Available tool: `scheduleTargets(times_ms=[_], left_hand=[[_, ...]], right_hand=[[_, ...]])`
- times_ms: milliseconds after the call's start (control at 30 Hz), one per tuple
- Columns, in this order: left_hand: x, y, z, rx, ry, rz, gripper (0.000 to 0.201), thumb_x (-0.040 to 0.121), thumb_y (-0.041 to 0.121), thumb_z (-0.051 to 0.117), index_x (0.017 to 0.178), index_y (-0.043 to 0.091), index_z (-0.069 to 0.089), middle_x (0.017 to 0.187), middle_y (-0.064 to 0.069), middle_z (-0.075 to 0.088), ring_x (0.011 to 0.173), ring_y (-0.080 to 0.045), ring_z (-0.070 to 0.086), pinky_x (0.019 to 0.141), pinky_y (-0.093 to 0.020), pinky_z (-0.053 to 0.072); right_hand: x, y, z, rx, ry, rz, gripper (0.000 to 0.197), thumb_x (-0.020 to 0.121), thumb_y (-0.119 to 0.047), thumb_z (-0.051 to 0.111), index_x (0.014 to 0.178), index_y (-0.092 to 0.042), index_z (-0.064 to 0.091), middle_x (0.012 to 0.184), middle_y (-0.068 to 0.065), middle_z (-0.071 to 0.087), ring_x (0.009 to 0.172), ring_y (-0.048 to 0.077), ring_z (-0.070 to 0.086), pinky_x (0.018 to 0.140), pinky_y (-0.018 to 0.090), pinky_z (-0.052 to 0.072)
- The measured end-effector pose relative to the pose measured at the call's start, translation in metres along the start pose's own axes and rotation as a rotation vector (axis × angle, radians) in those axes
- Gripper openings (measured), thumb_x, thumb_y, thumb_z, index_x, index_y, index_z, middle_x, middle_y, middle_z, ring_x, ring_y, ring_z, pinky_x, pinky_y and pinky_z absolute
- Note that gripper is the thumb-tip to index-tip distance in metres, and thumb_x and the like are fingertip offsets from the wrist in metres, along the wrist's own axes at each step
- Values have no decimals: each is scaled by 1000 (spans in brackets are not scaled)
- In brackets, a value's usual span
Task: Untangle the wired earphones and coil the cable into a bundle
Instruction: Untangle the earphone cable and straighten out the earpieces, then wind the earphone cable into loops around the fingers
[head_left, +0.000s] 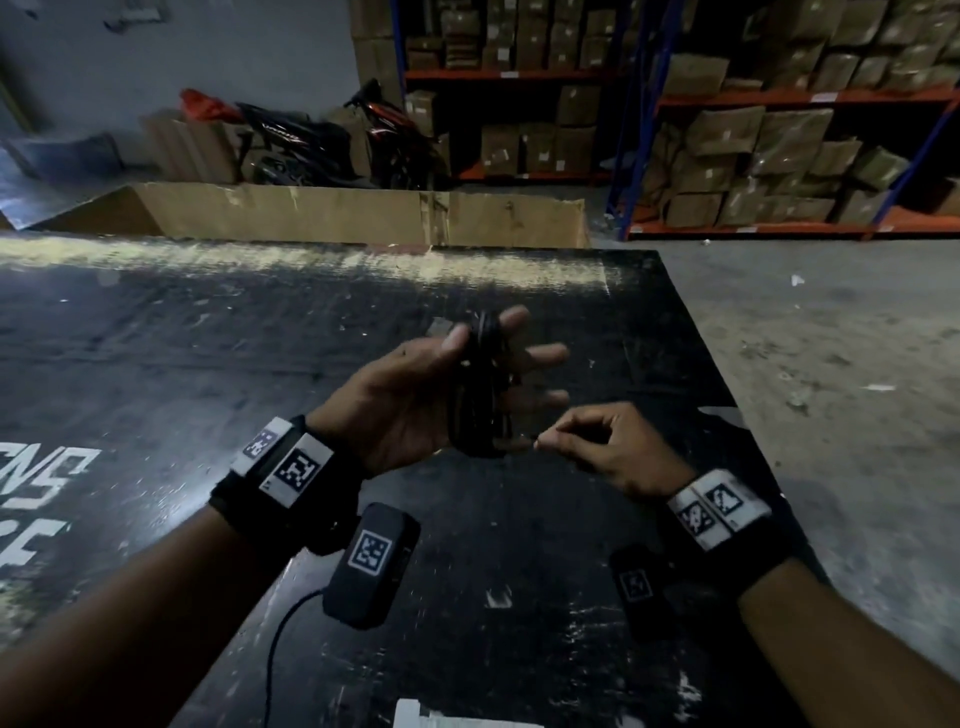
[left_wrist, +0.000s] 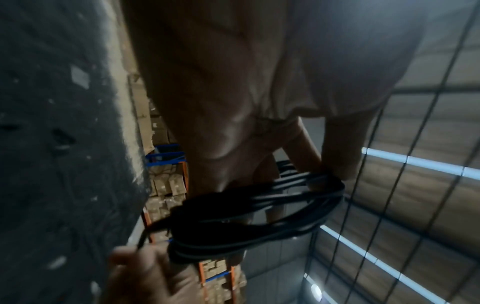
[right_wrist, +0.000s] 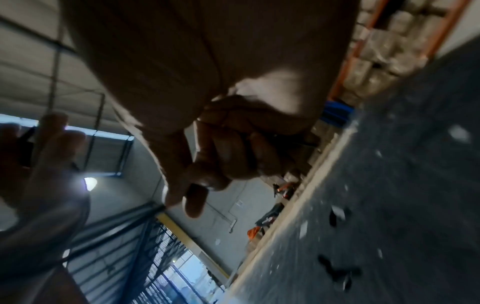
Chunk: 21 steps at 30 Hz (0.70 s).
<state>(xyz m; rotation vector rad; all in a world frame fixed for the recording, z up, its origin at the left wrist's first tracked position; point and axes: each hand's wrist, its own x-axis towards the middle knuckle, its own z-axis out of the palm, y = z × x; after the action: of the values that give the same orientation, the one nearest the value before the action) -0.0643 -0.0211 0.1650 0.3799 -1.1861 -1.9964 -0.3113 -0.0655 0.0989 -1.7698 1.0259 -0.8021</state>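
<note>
The black earphone cable (head_left: 478, 395) is wound in several loops around the spread, straight fingers of my left hand (head_left: 485, 326), held palm-up above the black table (head_left: 260, 364). The thumb lies against the top of the coil. In the left wrist view the coil (left_wrist: 246, 222) hangs across the fingers, with the thumb tip touching it. My right hand (head_left: 543, 441) is just right of the coil's lower end and pinches a short free end of the cable between thumb and forefinger (right_wrist: 192, 197); its other fingers are curled. The earbuds are not visible.
The scuffed table's right edge (head_left: 701, 338) runs diagonally beside my right hand, with concrete floor beyond. A long cardboard box (head_left: 337, 213) stands behind the table. Shelves of cartons (head_left: 779, 156) and parked motorbikes (head_left: 322, 140) are farther back. A white sheet (head_left: 441, 717) lies at the near edge.
</note>
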Motion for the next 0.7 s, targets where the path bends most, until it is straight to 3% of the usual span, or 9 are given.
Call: scheduleTargets(times_ms=[67,133,200,267,300,333,467,600,700], left_hand=[[-6,-5,-2,138,26,-62,47,99,27,64,138,2,58,157,-25,46,144,-57,36,111,-84,14],[-10,-15,-2,301,58,-122,51,100,22,61,131,-18,54,154,-23,50,140,-52,47,109,-78,28],[-11,-27,1,478,64,-184,39,98,23,61,110,-12,71,144,-22,60,130,-45,59,94,-59,48],[-9,-38,5,634,65,-217,38,100,28,63,86,-7,72,101,-24,63,88,-33,59,68,-45,37],[-7,-42,6,700,79,-224,46,103,27,59,83,-14,65,82,-22,51,70,-28,44,63,-43,28],[-5,-46,6,745,104,-221,48,106,24,55,80,-17,59,74,-20,40,63,-26,31,60,-41,22],[1,-54,10,791,288,-162,42,107,23,52,75,-3,58,72,-14,34,58,-19,26,55,-30,20],[3,-64,8,785,407,-54,52,107,29,51,86,-19,54,73,-13,34,58,-15,28,53,-24,24],[5,-74,7,743,495,39,52,107,30,51,94,-20,57,70,-9,36,56,-12,31,51,-22,26]], right_hand=[[9,-6,-18,-210,-4,-45,22,86,-23,79,67,-33,76,65,-4,72,61,10,61,61,34,50],[15,-18,-30,-369,-2,-49,15,82,-30,82,68,-30,76,68,-4,75,64,13,69,65,40,56],[20,-35,-36,-484,5,-55,18,76,-36,85,70,-22,77,70,-3,76,68,13,72,66,37,58],[21,-52,-34,-573,-2,-81,22,74,-40,86,72,-20,78,71,-6,76,70,8,71,66,30,59],[20,-59,-31,-605,-4,-105,21,76,-41,85,73,-21,78,73,-7,76,71,5,71,67,29,59],[19,-63,-26,-629,-7,-130,20,78,-40,84,75,-21,78,74,-8,76,71,4,70,68,30,60],[9,-67,-5,-674,56,-205,13,86,-34,74,82,-23,78,81,-6,78,74,9,69,71,34,59],[-1,-53,14,-523,272,-195,10,85,-27,71,85,-22,80,83,-6,79,75,9,71,72,30,60],[-9,-40,28,-339,431,-116,5,82,-27,76,83,-23,79,78,-9,78,73,5,73,68,29,61]])
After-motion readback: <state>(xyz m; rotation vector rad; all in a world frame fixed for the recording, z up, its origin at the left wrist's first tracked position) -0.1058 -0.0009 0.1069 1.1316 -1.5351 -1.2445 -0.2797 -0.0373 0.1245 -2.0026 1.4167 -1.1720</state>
